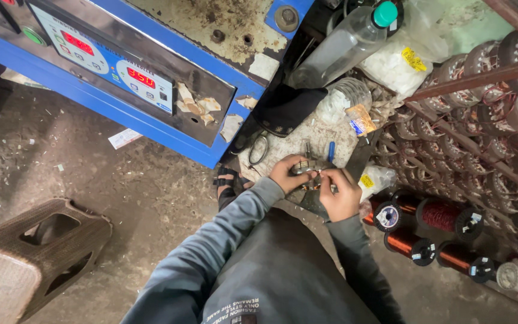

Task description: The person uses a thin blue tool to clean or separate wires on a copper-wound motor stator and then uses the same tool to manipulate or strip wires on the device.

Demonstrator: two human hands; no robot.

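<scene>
— What's the person holding, from where you stand?

— A small round metal motor part [307, 168], with a bit of copper showing under it. The left hand [287, 174] is wrapped around it from the side. The right hand [340, 193] has its fingertips [326, 174] pinched together at the part's near edge, on something too fine for me to make out. The two hands are touching, just above the person's lap.

— And around them?

— Crowded. Straight ahead is a littered bench top [307, 135] with a pair of scissors [259, 149], a black cap [286, 108], a clear plastic bottle [343, 45] lying tilted with a green lid, and a bag of white bits [394, 66]. To the right, rows of wound motor cores [481, 120] are stacked behind rusty bars, and spools of copper wire [445, 216] lie on the floor just beside the right forearm.

— Anything on the left?

— A big blue machine [151, 120] with red number displays, its corner reaching in close to the left hand. A sandalled foot [226, 183] sits just below that corner.

— So where's the free room?

— Only to the lower left: bare, dusty concrete floor [121, 192], as far as a brown plastic stool [31, 252] tipped over, well apart from the hands. To the right and ahead, everything hems them in.
</scene>
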